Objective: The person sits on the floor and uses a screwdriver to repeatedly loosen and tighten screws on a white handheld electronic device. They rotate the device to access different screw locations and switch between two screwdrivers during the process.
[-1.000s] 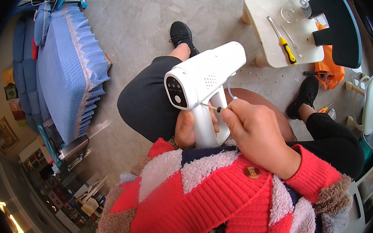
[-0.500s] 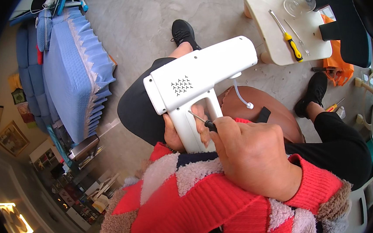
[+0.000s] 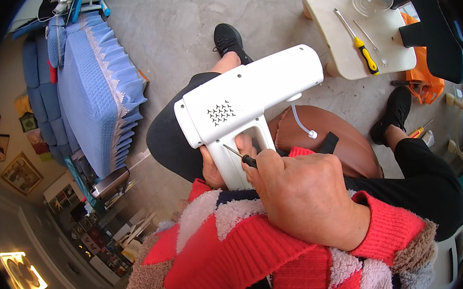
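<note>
A white, pistol-shaped spray gun (image 3: 269, 74) with vent slots lies tilted over my lap, its barrel toward the upper right. My left hand (image 3: 211, 167) is wrapped around its handle from behind, with fingers showing in the handle opening. Pinched in my right hand (image 3: 309, 197) is a small screwdriver (image 3: 249, 161) with a black handle and thin metal shaft. The shaft's tip points at the top of the handle, close to a small screw hole; whether it touches cannot be told. A thin clear tube (image 3: 301, 123) with a white end hangs below the barrel.
A yellow-black screwdriver (image 3: 366, 54) and a thin metal rod lie on a cream stool (image 3: 338, 33) at upper right. Behind it is an orange bag (image 3: 427, 78). A brown cushion-like seat (image 3: 340, 142) is between my legs. A blue-covered bed or couch (image 3: 92, 84) stands left.
My right hand has shifted slightly left, and the screwdriver's tip has moved left and a little down, nearer the screw hole. The spray gun stays nearly in place in my left hand.
</note>
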Demonstrator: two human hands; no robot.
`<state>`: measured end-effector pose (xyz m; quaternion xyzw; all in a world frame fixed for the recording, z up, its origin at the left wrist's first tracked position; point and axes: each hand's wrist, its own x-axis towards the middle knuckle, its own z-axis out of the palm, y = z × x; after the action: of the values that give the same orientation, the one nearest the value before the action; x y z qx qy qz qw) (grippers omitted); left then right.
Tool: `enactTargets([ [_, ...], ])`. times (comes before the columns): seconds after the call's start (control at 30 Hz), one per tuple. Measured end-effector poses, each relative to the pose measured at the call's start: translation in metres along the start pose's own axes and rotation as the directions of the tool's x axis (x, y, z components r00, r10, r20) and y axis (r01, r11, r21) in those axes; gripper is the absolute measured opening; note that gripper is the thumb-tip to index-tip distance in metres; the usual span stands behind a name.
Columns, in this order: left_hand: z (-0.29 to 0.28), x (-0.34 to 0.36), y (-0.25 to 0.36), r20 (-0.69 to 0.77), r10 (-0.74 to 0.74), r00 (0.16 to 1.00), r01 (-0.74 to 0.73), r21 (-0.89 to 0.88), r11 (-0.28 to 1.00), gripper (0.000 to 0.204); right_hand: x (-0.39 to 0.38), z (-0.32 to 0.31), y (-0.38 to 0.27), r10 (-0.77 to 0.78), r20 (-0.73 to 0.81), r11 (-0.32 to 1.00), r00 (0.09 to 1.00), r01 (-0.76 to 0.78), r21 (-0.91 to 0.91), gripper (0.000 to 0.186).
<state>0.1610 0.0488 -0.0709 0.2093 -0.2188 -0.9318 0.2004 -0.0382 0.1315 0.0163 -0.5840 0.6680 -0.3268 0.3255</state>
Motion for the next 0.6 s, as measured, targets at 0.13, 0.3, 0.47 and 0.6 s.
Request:
enactTargets([
  [0.13, -0.004, 0.002, 0.0, 0.08, 0.035, 0.996, -0.032, -0.037, 0.999, 0.081, 0.002, -0.001, -0.001, -0.004, 0.01, 1.0, 1.0, 0.004, 0.021, 0.024],
  [0.3, -0.001, 0.004, -0.002, 0.111, 0.113, 0.987, -0.109, -0.041, 0.993, 0.083, 0.003, -0.001, -0.004, -0.012, 0.009, 1.0, 1.0, 0.012, 0.026, 0.023],
  [0.47, 0.001, 0.006, -0.004, 0.092, 0.146, 0.985, -0.146, -0.009, 0.989, 0.082, 0.004, -0.001, -0.009, 0.009, 0.035, 1.0, 0.999, -0.009, 0.01, 0.023],
  [0.6, -0.001, 0.001, -0.002, 0.063, 0.081, 0.995, -0.085, 0.06, 0.995, 0.082, 0.005, -0.002, -0.015, -0.002, 0.026, 1.0, 1.0, 0.003, -0.016, 0.019],
])
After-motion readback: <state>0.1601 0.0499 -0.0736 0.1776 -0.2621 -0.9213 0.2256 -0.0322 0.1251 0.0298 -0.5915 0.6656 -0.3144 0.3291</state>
